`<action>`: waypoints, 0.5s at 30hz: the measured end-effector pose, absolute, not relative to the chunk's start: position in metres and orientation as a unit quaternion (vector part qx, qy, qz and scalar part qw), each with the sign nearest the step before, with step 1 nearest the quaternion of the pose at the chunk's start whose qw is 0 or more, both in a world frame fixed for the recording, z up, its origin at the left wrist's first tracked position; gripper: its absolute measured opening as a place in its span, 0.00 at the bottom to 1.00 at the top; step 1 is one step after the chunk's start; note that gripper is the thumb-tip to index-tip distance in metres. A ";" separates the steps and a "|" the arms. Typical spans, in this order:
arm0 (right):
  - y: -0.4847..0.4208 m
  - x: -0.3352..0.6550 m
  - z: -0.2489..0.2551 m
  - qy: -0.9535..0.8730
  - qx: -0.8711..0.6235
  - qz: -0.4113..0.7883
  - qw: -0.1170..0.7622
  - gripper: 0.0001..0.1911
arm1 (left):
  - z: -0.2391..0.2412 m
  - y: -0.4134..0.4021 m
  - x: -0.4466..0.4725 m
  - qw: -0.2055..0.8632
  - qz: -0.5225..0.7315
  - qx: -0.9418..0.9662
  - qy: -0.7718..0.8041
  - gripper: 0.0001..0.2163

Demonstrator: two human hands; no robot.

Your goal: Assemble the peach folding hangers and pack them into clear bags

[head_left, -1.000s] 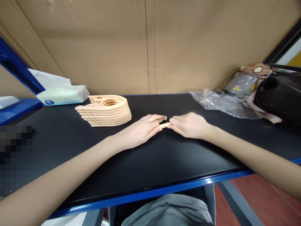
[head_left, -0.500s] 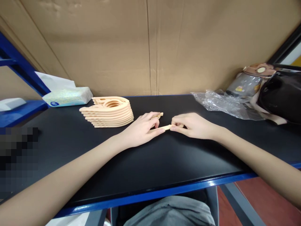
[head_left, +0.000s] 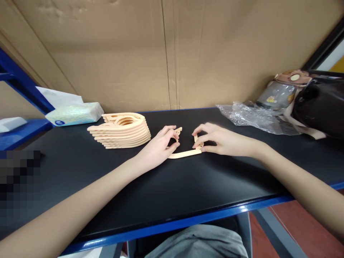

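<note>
Between my hands a beige plastic folding hanger (head_left: 185, 154) lies low over the table, its long bar towards me and its arms partly hidden by my fingers. My left hand (head_left: 162, 145) is curled round its left end, thumb and index finger bent close together. At the right end, my right hand (head_left: 211, 139) has its fingers bent over another arm of the hanger, with the thumb by the bar's tip. To the left of my left hand stands a neat stack of similar beige hangers (head_left: 123, 132), folded flat on each other.
The black tabletop (head_left: 172, 190) has a blue front edge. A tissue pack (head_left: 75, 114) lies back left. Crumpled clear plastic (head_left: 252, 116), a clear bottle with a brown lid (head_left: 279, 93) and a dark bag (head_left: 319, 107) stand at the right. A cardboard wall (head_left: 115, 57) closes the back.
My hands have drawn slightly apart and the fingers have shifted on the hanger. Its long bar now shows between them, nearer to me than before. The view has tilted a little.
</note>
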State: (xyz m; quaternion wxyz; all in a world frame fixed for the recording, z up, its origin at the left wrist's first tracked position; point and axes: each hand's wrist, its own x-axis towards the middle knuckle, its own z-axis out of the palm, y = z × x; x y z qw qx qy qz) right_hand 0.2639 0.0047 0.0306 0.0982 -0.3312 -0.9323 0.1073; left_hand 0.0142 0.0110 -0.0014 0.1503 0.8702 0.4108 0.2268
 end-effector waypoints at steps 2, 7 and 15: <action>0.005 0.264 0.031 -0.933 -0.326 0.114 0.102 0.09 | -0.003 0.012 0.015 0.145 0.236 0.861 0.427 0.05; 0.007 0.263 0.031 -0.937 -0.308 0.132 0.103 0.10 | -0.001 0.012 0.015 0.122 0.245 0.849 0.451 0.07; -0.004 0.256 0.034 -0.924 -0.312 0.184 0.126 0.07 | -0.005 0.015 0.015 0.112 0.283 0.843 0.443 0.09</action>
